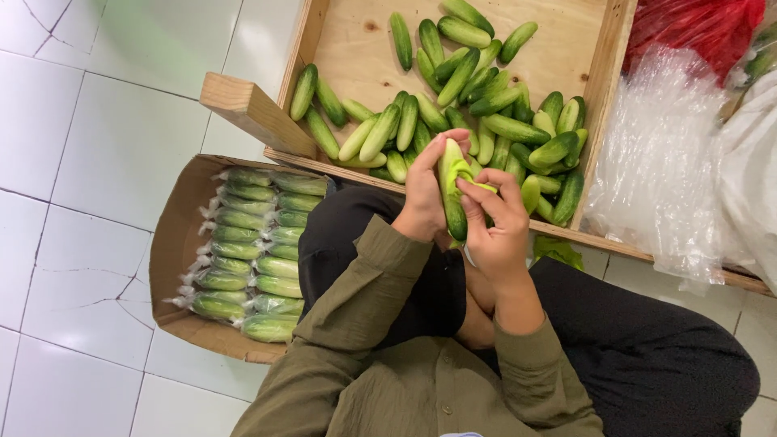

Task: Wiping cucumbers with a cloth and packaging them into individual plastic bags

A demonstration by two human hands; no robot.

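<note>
Over my lap, both hands hold one cucumber [453, 212] upright, with a light green plastic bag [458, 170] partly around its upper half. My left hand [425, 194] grips the cucumber from the left side. My right hand [495, 225] pinches the bag's edge on the right. Just beyond my hands a shallow wooden crate [356, 57] holds a loose pile of cucumbers [477, 105].
A cardboard box [174, 235] at my left knee holds rows of bagged cucumbers [251, 255]. Clear plastic bags [660, 162] and a red bag [696, 28] lie to the right of the crate. White floor tiles [97, 162] spread to the left.
</note>
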